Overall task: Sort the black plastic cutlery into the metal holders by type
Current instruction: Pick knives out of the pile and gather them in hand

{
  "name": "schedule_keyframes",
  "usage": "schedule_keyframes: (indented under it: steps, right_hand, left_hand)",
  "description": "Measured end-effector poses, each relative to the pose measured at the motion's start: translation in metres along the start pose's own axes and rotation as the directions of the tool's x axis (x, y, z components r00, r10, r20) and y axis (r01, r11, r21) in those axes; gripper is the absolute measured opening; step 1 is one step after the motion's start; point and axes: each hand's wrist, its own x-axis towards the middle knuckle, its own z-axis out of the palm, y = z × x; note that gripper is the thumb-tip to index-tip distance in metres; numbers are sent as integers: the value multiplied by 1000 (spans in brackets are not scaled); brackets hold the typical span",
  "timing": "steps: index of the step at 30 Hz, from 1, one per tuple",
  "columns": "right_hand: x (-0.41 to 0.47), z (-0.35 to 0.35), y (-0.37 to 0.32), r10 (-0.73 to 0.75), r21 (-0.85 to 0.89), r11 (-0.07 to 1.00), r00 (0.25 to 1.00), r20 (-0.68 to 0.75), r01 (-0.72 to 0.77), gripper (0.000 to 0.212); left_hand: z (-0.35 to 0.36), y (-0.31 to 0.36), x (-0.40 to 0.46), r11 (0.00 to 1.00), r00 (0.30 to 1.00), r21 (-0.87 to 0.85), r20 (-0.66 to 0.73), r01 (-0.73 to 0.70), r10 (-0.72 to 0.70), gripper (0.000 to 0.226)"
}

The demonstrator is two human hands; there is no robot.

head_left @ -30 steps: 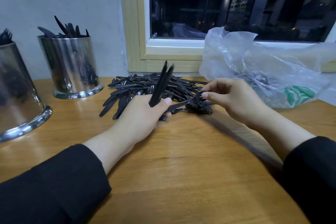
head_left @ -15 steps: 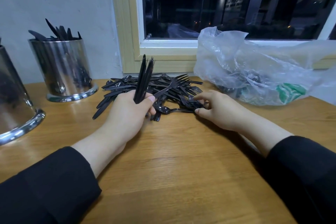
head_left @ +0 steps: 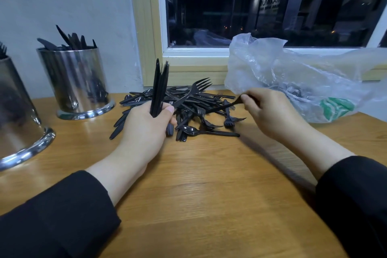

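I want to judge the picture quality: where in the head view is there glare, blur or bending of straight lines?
Head view: glare streaks on the two metal holders, and a soft sheen on the wooden table; the near holder at the left edge looks blurred and leans from wide-angle distortion; the window frame bows too; the black cutlery pile merges in dim light.

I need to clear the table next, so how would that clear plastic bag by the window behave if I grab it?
The clear plastic bag looks crumpled and thin, so it would probably be floppy and collapse in a grip. It likely weighs little itself, but dark cutlery shows through its lower part, so contents could shift or spill. Its film looks glossy, so possibly slippery.
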Motion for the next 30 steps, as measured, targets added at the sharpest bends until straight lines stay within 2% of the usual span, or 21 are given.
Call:
schedule_keyframes:
  steps: [3,7,11,14,18,20,24,26,30]
  right_hand:
    - [2,-8,2,-67,19,998,998,-5,67,20]
    - [-3,-15,-5,-130,197,973,990,47,118,7]
    - [-6,-8,-10,-161,275,949,987,14,151,9]
    - [-5,-3,-9,-135,311,941,991,-15,133,21]
    - [-6,1,-11,-82,399,914,997,-2,76,24]
    - [-6,2,-11,-54,440,897,999,5,46,22]
    - [-7,3,-15,-46,478,878,999,28,27,6]
    - [-6,3,-16,-19,467,884,999,26,5,11]
    - [-6,5,-18,1,444,896,1000,-9,3,22]
  left_hand:
    - [-1,1,2,999,997,-52,-71,-1,-3,17]
    - [-3,-2,3,1000,997,-10,-71,-5,4,21]
    - [-1,4,-3,1000,998,-16,68,9,-8,16]
    - [1,7,-9,999,979,-24,202,29,-24,13]
    - [2,5,-9,999,977,-25,210,30,-24,13]
    - [1,5,-9,999,964,-32,265,37,-27,13]
    - [2,5,-12,995,933,-86,360,58,-23,13]
    - [2,7,-14,993,920,-98,391,72,-28,14]
    - [3,7,-14,995,923,92,386,-40,1,14]
